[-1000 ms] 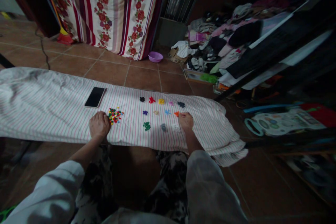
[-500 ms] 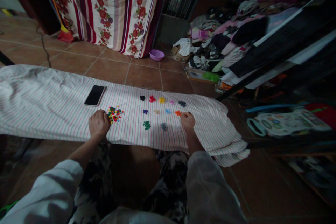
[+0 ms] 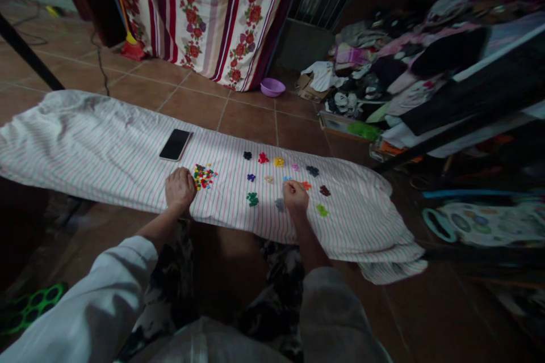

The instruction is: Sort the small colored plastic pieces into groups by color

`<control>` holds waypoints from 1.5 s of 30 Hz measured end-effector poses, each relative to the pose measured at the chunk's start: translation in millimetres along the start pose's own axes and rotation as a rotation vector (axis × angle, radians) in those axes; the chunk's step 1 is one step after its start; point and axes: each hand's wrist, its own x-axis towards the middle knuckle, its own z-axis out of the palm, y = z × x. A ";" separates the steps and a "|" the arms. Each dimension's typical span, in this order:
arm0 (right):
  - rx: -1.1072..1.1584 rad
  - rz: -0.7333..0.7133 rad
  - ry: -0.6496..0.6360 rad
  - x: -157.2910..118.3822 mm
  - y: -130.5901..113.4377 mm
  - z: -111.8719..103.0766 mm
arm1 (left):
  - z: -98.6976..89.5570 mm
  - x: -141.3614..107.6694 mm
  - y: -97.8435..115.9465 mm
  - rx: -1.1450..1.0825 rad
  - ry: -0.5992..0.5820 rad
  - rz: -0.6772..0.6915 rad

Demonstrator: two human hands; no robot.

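My left hand [image 3: 180,188] rests on the striped cloth [image 3: 128,181], fingers curled closed, right beside a mixed pile of small colourful pieces [image 3: 205,176]. My right hand [image 3: 296,198] is closed in a pinch over the small light blue pieces [image 3: 287,179]; whatever lies between its fingertips is hidden. Left of this hand lie grey pieces [image 3: 279,204], beige pieces [image 3: 268,179] and green pieces [image 3: 252,199]. Orange pieces [image 3: 306,185] show just to its right. Further right are dark brown pieces [image 3: 325,190] and lime green pieces [image 3: 322,210].
A black-screened phone [image 3: 175,144] lies beyond my left hand. Black [image 3: 247,155], red [image 3: 263,157], yellow [image 3: 279,162], pink [image 3: 295,167] and dark grey [image 3: 313,171] clusters form a far row. A purple basin [image 3: 272,87] stands on the tiled floor.
My right hand has shifted left from the orange pieces to the light blue ones, uncovering the brown and lime clusters. The view has turned slightly; my left hand stays beside the mixed pile.
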 end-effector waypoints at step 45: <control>0.435 -0.173 -0.487 -78.2 -105.5 110.8 | -0.8 -2.2 -1.2 0.000 -0.005 -0.008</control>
